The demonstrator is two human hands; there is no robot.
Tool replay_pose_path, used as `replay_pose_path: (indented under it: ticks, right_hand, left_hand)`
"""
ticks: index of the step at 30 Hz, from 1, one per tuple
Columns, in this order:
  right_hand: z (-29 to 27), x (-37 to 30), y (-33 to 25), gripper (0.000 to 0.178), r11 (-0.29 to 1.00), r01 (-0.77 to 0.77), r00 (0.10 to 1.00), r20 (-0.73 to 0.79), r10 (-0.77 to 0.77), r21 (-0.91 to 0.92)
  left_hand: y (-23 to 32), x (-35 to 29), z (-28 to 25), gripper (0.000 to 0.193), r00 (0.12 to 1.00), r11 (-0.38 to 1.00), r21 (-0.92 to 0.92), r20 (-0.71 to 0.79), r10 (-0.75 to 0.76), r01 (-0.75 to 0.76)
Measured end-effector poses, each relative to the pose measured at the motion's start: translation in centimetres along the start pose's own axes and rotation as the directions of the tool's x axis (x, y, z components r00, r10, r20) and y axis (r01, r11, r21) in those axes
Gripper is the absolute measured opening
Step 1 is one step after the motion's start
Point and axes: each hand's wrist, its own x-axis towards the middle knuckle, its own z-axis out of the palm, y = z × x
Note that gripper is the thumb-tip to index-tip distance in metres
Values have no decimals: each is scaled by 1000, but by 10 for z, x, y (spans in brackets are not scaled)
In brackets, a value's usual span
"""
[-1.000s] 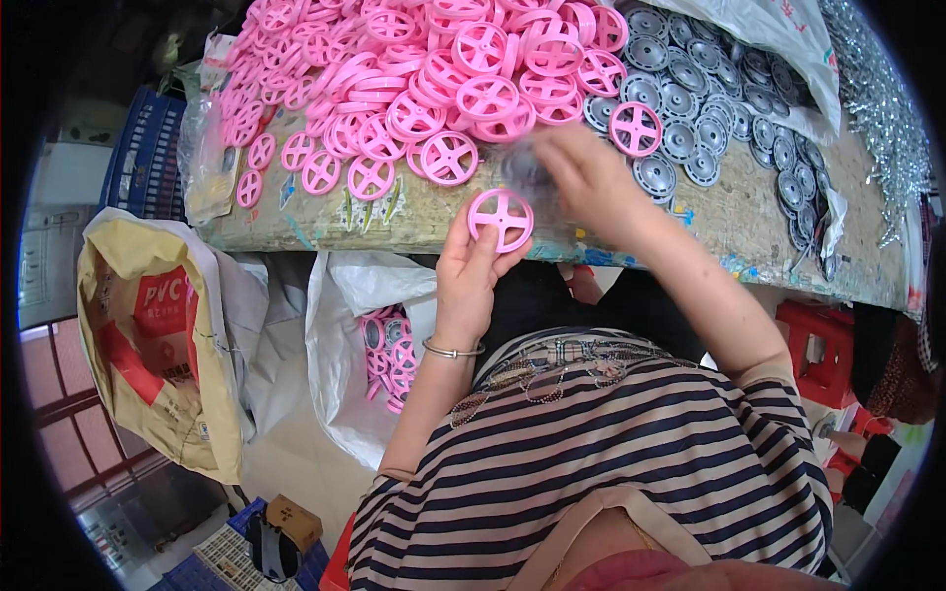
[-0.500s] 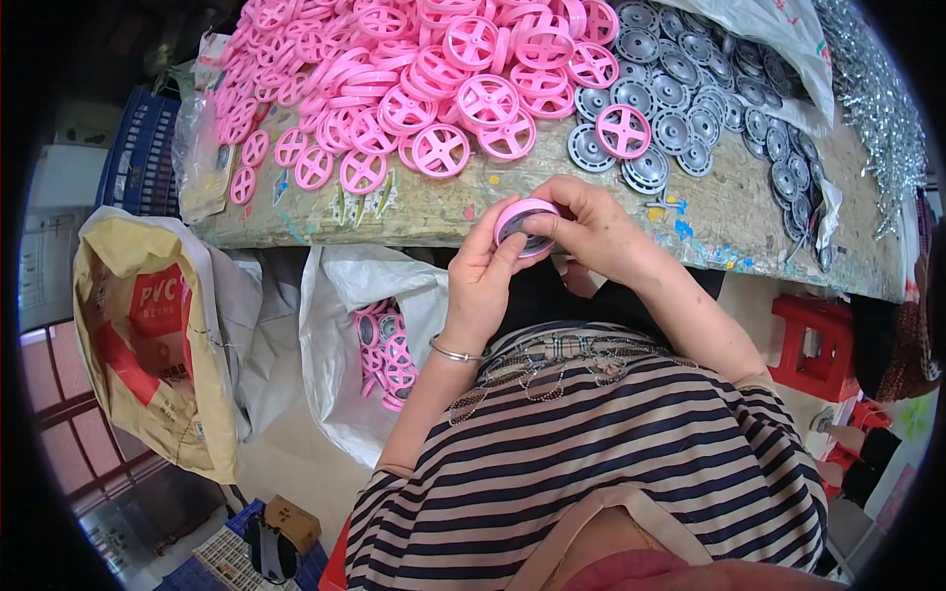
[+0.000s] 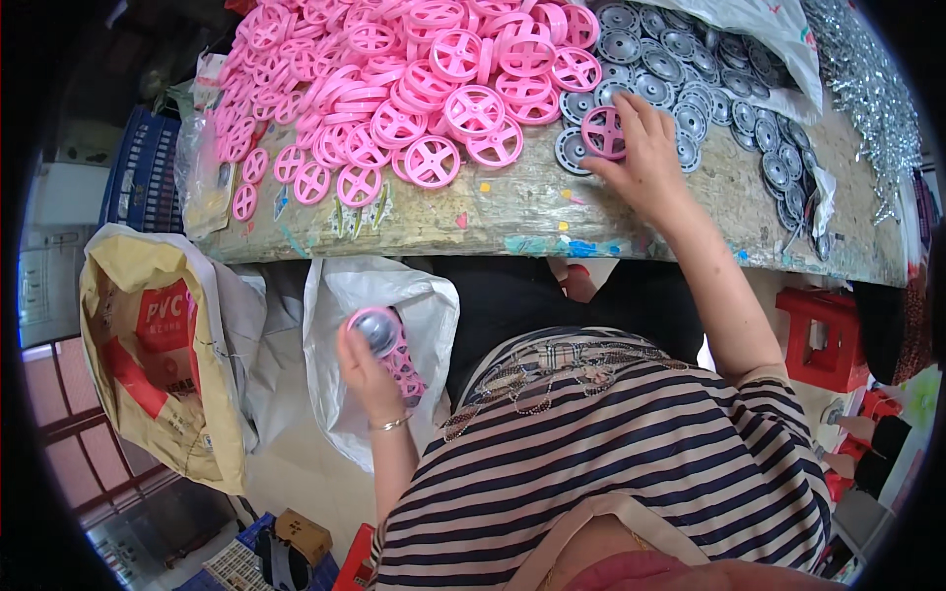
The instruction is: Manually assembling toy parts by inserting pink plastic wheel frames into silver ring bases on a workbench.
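Head view shows a worn tabletop [image 3: 512, 212] as the landmark for everything here. On it, toward the far left, lies a broad heap of pink spoked wheels [image 3: 394, 89], spilled loosely so single ones can be picked off its near edge; to the right of the heap a layer of grey metal discs [image 3: 709, 98] lies flat and overlapping, and further right, at the tabletop's far end, a pile of small silvery screws or pins [image 3: 867, 89]

The right hand [image 3: 645, 163] reaches out over the tabletop where pink heap meets grey layer. Its fingers [image 3: 631, 113] are curled partly closed on one pink wheel [image 3: 603, 133] that sits on top of a grey disc, seemingly pressing or gripping the two together; how firm the hold is cannot be told

The left hand [image 3: 370, 369] is down below the tabletop's near edge, over the mouth of a white plastic bag [image 3: 345, 295] that hangs open there. Its fingers are wrapped shut around a joined wheel [image 3: 376, 330], pink rim with a grey centre. More pink pieces show inside the bag beneath the hand, so it appears to serve as the catch for finished parts, placed within easy reach

Left of the bag, also below the tabletop, stands a tan sack [image 3: 148, 364] with red print, slumped open
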Motion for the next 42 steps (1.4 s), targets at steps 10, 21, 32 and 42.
replay_pose_path:
  ticks: [10,21,32,42]
  right_hand:
    - [-19,15,-39,58,938,-81,979,204,11,336]
    - [-6,-17,-44,57,930,32,970,214,-118,366]
    - [35,6,-11,36,994,111,976,184,-113,21]
    - [-6,2,-68,22,613,-482,847,512,143,626]
  left_hand:
    - [14,7,33,48,959,999,-39,282,17,-7]
    - [70,7,151,38,725,788,-415,686,-59,456]
    - [59,15,151,34,633,556,-490,770,-87,672]
    - [67,7,161,40,676,630,-504,735,-46,591]
